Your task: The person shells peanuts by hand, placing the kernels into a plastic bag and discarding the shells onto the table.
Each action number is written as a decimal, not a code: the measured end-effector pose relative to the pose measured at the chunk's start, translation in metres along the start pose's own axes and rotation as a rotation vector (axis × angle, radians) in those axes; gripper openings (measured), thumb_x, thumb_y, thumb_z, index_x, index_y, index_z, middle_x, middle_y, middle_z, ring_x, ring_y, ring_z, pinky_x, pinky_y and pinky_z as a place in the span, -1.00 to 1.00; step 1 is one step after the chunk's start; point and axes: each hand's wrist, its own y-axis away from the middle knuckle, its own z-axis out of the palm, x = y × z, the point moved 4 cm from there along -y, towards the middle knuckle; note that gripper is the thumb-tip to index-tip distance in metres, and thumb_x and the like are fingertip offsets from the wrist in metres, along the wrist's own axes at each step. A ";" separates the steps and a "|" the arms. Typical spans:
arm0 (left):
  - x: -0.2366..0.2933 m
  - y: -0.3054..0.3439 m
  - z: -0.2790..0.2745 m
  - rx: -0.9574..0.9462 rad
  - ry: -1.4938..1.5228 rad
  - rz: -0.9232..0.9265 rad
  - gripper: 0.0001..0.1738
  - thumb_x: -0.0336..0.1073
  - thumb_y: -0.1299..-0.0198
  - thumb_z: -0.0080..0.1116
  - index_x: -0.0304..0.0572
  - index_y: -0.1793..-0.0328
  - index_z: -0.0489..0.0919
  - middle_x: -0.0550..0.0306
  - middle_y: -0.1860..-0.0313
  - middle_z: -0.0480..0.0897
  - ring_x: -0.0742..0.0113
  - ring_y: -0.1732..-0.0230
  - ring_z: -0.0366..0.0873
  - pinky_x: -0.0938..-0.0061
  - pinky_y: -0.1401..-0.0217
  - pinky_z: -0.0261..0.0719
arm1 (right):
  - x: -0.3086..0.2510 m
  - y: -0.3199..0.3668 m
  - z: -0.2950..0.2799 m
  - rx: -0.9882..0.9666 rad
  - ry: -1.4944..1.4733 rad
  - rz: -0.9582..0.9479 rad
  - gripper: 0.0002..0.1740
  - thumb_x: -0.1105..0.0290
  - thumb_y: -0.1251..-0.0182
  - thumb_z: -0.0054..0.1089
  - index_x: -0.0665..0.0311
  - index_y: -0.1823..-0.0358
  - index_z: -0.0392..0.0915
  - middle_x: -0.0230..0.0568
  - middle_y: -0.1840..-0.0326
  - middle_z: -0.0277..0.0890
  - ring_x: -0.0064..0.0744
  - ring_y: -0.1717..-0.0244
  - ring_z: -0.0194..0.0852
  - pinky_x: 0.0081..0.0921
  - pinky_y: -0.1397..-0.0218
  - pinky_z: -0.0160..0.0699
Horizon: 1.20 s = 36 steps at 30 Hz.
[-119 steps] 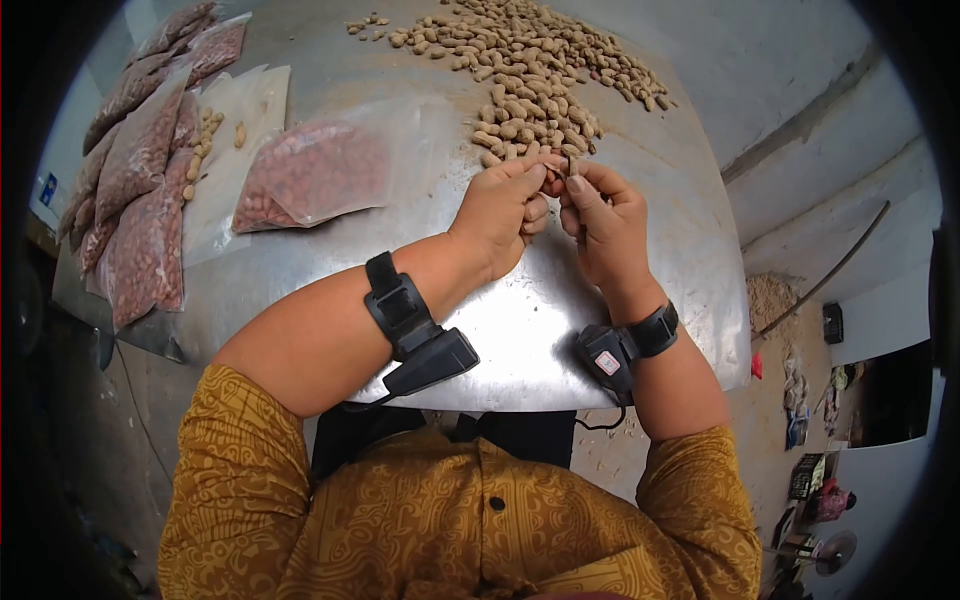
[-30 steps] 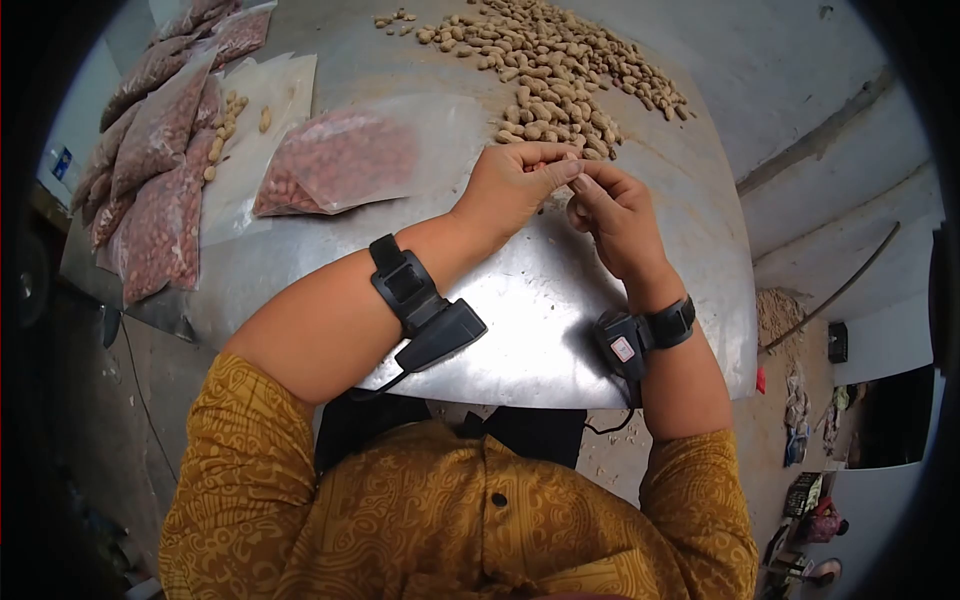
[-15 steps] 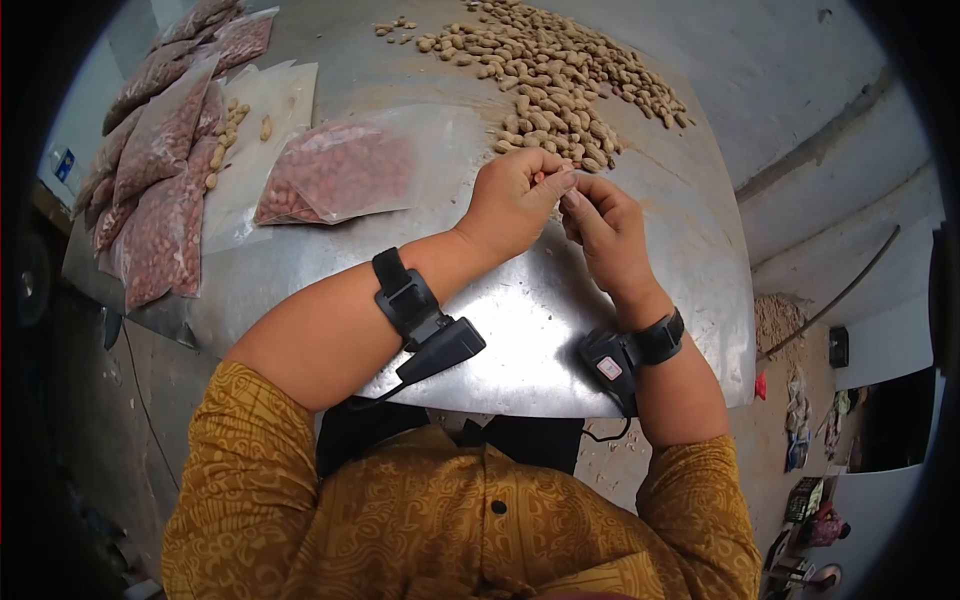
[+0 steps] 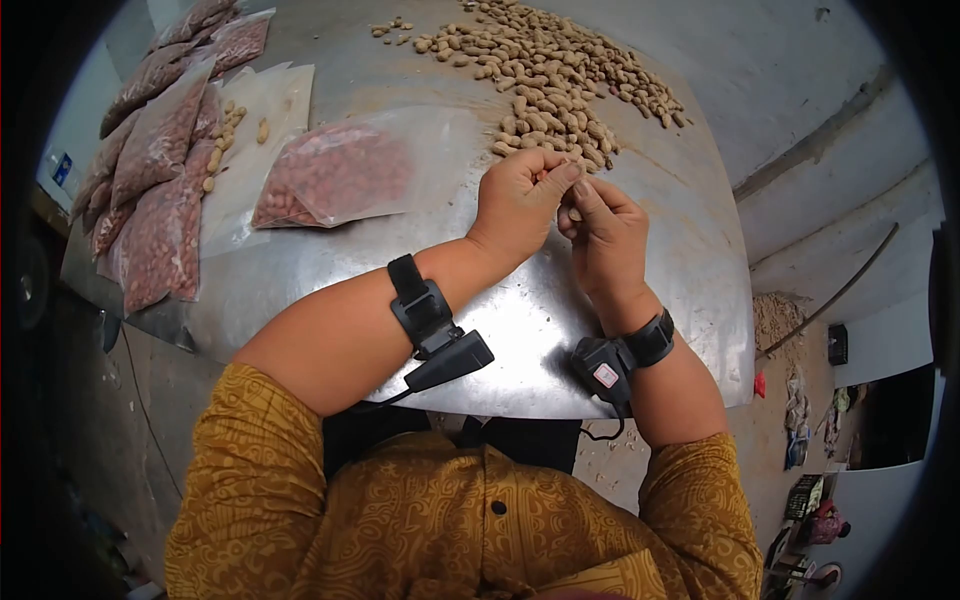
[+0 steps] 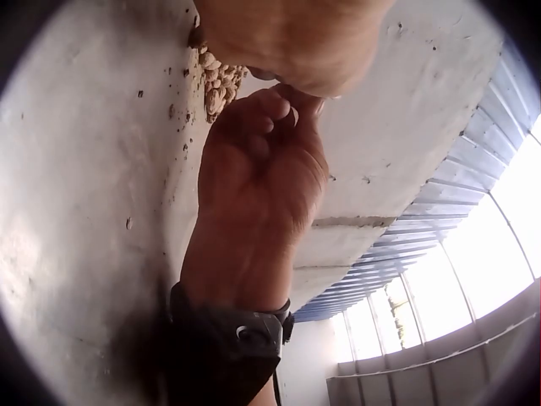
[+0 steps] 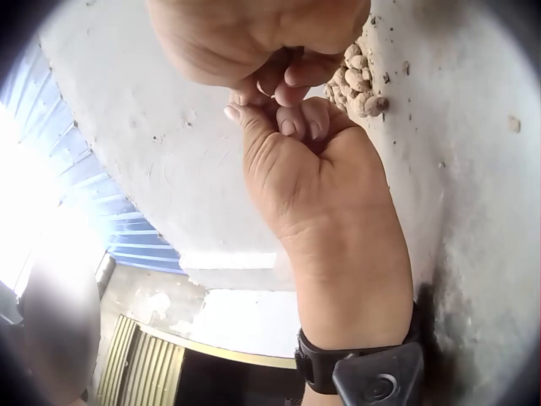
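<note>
My two hands meet just in front of a heap of unshelled peanuts (image 4: 550, 75) on a metal table (image 4: 520, 320). The left hand (image 4: 520, 195) is curled, its fingertips pressed against those of the right hand (image 4: 600, 225). Together they pinch a single peanut (image 4: 574, 213), which the fingers mostly hide. In the left wrist view the right hand (image 5: 262, 169) is curled with the heap (image 5: 215, 85) behind it. In the right wrist view the left hand (image 6: 304, 169) is fisted, thumb up, below the right hand's fingers (image 6: 279, 76).
A clear bag of red shelled peanuts (image 4: 335, 175) lies left of the hands. Several filled bags (image 4: 150, 170) are stacked at the table's left edge, with a few loose peanuts (image 4: 225, 125) on plastic sheets. The table's right edge drops to a concrete floor.
Both hands have stayed together at the near edge of the heap and drawn slightly toward me. The fingers keep working the small peanut between them.
</note>
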 end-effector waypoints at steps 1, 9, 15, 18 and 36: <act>-0.001 0.000 0.000 0.002 -0.003 -0.001 -0.83 -0.33 -0.21 0.10 -0.34 0.25 0.54 0.22 0.54 0.56 0.60 0.62 0.42 0.69 0.59 0.39 | 0.001 0.000 -0.001 -0.001 -0.046 0.019 -0.83 0.40 -0.26 0.13 0.39 0.30 0.54 -0.36 0.52 0.43 -0.61 0.54 0.34 -0.71 0.48 0.30; 0.000 0.002 0.003 -0.006 -0.025 -0.002 -0.79 -0.30 -0.25 0.08 -0.35 0.19 0.54 0.24 0.46 0.55 0.64 0.53 0.42 0.75 0.53 0.40 | 0.005 0.000 0.002 0.000 -0.315 0.140 -0.82 0.39 -0.29 0.10 0.40 0.26 0.51 -0.31 0.50 0.40 -0.51 0.49 0.34 -0.65 0.43 0.35; 0.006 0.002 -0.002 -0.006 -0.159 0.003 -0.76 -0.27 -0.23 0.11 -0.35 0.16 0.55 0.24 0.41 0.57 0.61 0.41 0.45 0.70 0.38 0.43 | 0.004 -0.005 -0.004 -0.079 -0.288 0.195 -0.82 0.45 -0.25 0.12 0.40 0.19 0.51 -0.31 0.45 0.42 -0.52 0.48 0.37 -0.66 0.42 0.39; -0.001 -0.004 -0.009 -0.051 -0.169 -0.015 -0.75 -0.28 -0.22 0.11 -0.37 0.15 0.55 0.23 0.39 0.58 0.59 0.36 0.45 0.67 0.31 0.43 | -0.006 -0.009 -0.005 -0.110 -0.051 0.136 -0.77 0.53 -0.20 0.14 0.38 0.10 0.50 -0.30 0.40 0.45 -0.55 0.46 0.42 -0.67 0.42 0.42; -0.007 -0.002 -0.004 -0.051 -0.040 -0.002 -0.75 -0.25 -0.23 0.09 -0.36 0.23 0.54 0.22 0.45 0.56 0.58 0.48 0.45 0.65 0.43 0.43 | -0.015 -0.002 -0.004 -0.078 -0.106 -0.004 -0.84 0.60 -0.16 0.14 0.36 0.20 0.47 -0.23 0.39 0.49 -0.48 0.46 0.52 -0.65 0.42 0.53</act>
